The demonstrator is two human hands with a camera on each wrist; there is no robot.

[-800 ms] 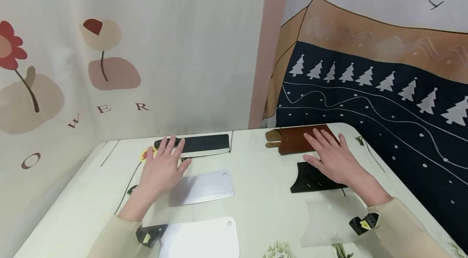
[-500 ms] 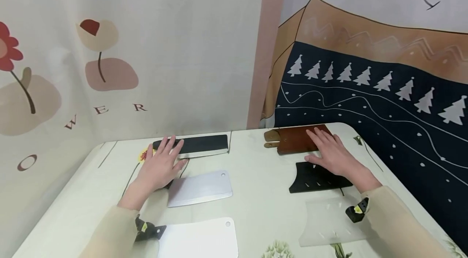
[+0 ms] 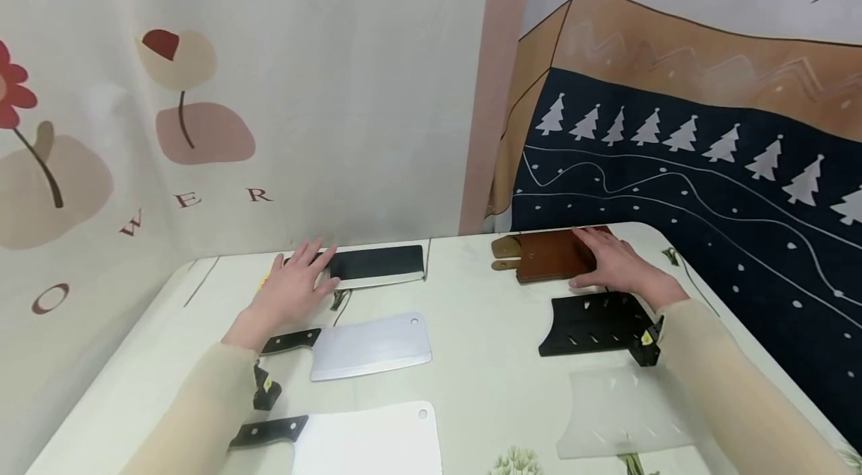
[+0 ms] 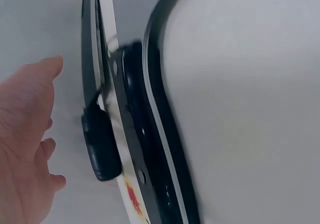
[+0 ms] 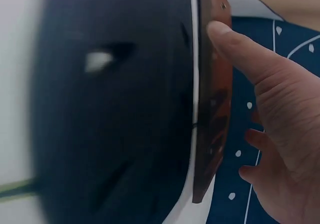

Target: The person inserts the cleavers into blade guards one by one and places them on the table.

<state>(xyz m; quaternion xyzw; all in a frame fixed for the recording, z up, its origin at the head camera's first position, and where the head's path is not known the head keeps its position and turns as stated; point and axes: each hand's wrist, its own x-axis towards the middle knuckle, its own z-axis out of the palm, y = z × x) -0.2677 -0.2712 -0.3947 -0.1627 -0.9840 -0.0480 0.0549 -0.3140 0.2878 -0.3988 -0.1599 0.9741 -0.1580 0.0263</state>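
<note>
In the head view, a black-bladed cleaver [image 3: 380, 263] lies at the back left of the table. My left hand [image 3: 288, 295] is over its handle end, fingers loosely spread; the left wrist view shows the black handle [image 4: 101, 146] apart from the thumb. A brown leather blade sheath [image 3: 554, 256] with two tan straps lies at the back right. Over its right part is my right hand [image 3: 618, 265], fingers slightly bent and thumb at the near edge. Whether the thumb touches the leather, I cannot tell.
Two more cleavers with black handles, a silver one [image 3: 372, 346] and a larger bright one [image 3: 369, 439], lie nearer on the left. On the right are a black sheath [image 3: 586, 327] and a translucent sheath [image 3: 616, 411]. Curtains [image 3: 350, 101] stand behind the table.
Both hands have moved lower. The left came down toward the black cleaver's handle, uncovering the silver cleaver's handle; the right lowered toward the leather sheath, its fingers bending more. The objects stayed put.
</note>
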